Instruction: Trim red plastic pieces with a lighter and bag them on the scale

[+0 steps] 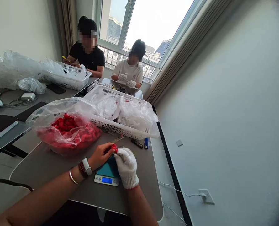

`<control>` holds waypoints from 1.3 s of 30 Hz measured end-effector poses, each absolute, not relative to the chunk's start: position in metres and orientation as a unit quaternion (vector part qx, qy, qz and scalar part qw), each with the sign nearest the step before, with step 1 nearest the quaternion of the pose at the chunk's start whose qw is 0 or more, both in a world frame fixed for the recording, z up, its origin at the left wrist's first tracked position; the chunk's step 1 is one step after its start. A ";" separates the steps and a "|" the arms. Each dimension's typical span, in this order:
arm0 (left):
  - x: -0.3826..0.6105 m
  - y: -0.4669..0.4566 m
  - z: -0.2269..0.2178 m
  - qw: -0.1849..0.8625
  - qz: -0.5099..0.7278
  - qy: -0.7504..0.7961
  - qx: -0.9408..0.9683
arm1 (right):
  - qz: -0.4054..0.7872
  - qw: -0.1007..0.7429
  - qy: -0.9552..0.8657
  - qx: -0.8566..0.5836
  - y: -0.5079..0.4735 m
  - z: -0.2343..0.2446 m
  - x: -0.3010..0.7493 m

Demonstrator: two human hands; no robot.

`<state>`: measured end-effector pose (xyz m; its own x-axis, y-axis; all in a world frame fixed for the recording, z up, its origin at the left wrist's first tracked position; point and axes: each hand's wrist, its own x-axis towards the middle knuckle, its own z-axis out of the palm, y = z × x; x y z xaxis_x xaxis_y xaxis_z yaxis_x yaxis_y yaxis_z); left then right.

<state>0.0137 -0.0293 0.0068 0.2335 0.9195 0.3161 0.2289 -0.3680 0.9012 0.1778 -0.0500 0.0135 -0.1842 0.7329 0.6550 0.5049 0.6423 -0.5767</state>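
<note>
A small red plastic pipe fitting [114,147], with a round opening facing up, is held between both hands. My left hand [101,156], bare, pinches its left side with thumb and fingers. My right hand [127,164], in a white knitted glove, grips its right side. Just below the hands lies a digital kitchen scale [106,180] with a teal top and a lit blue display; the hands partly cover it. A clear plastic bag [66,138] full of similar red fittings sits open to the left of my hands.
Beyond the hands stands a white plastic basket [120,128] with crumpled clear bags. A black marker-like object [137,143] and a blue object [146,143] lie near the table's right edge. Two people sit by the window. The wall is on the right.
</note>
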 end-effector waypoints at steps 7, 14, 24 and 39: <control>0.013 -0.027 0.008 0.376 0.462 0.417 0.686 | 0.180 0.503 -0.743 -0.403 -0.053 0.006 0.175; 0.013 -0.026 0.005 0.359 0.436 0.425 0.707 | 0.047 0.470 -0.796 -0.378 -0.047 0.009 0.178; 0.015 -0.030 0.012 0.389 0.443 0.389 0.708 | 0.225 0.467 -0.736 -0.435 -0.055 0.013 0.179; 0.015 -0.030 0.009 0.378 0.444 0.384 0.715 | 0.223 0.453 -0.727 -0.465 -0.055 0.011 0.179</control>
